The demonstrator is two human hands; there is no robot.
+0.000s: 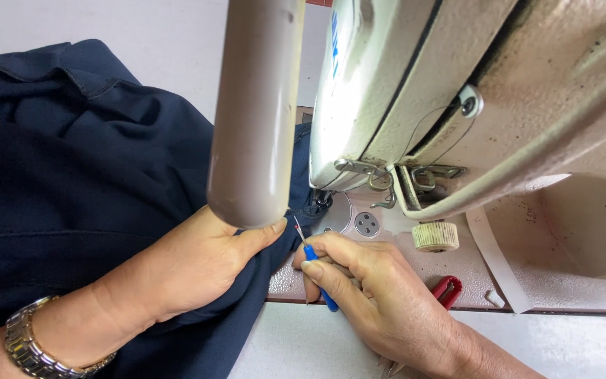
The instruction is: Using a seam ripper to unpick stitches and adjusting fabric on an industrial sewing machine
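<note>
Looming closest to the lens, a blurred beige cylinder (pixel 255 112) hangs down the middle of the view, hiding part of the scene behind it. Just below its rounded end sits a seam ripper (pixel 313 263) with a blue handle and a thin metal tip bearing a small red ball; it lies at the edge of the machine bed, tip pointing up toward the needle area. The right hand (pixel 369 291) is closed around that handle, pinching it between thumb and fingers. The tip meets the edge of the dark navy fabric (pixel 85 175), which spreads across the whole left side and runs up under the machine head. The left hand (pixel 191 267) presses flat on this cloth, thumb stretched toward the ripper's tip, fingers curled over a fold so the cloth is held in place. A metal wristwatch (pixel 33 344) circles the left wrist. Behind stands a cream sewing machine (pixel 457 91), with its round needle plate (pixel 366 223) and a ribbed cream knob (pixel 435 236) on the pinkish bed. A small red object (pixel 449 289) lies beside the right hand, partly hidden by it.
</note>
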